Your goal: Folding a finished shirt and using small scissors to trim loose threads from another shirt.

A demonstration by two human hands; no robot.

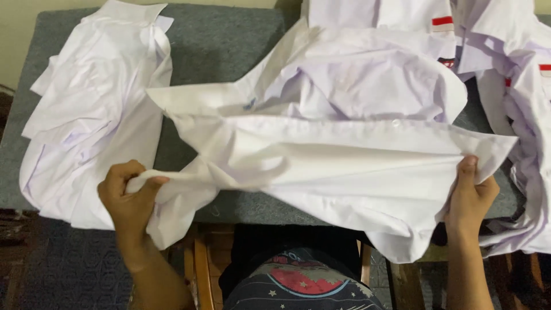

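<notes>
**A:** What have the hands got from where you sit?

**B:** I see my left hand (129,198) curled tight around a bunched end of a white shirt (344,172), thumb pressed over the cloth. My right hand (469,198) pinches the shirt's other edge, thumb on top, fingers tucked under the fabric.

**A:** And where does the shirt lie?

**B:** It is stretched between both hands over the near edge of the grey padded table (224,40), its lower part hanging over the edge towards my lap. A small button shows along its upper edge.

**A:** Anything around it?

**B:** A folded white shirt pile (92,115) lies on the left of the table, just beside my left hand. More crumpled white shirts (516,86), some with red patches, lie heaped at the far right
</notes>
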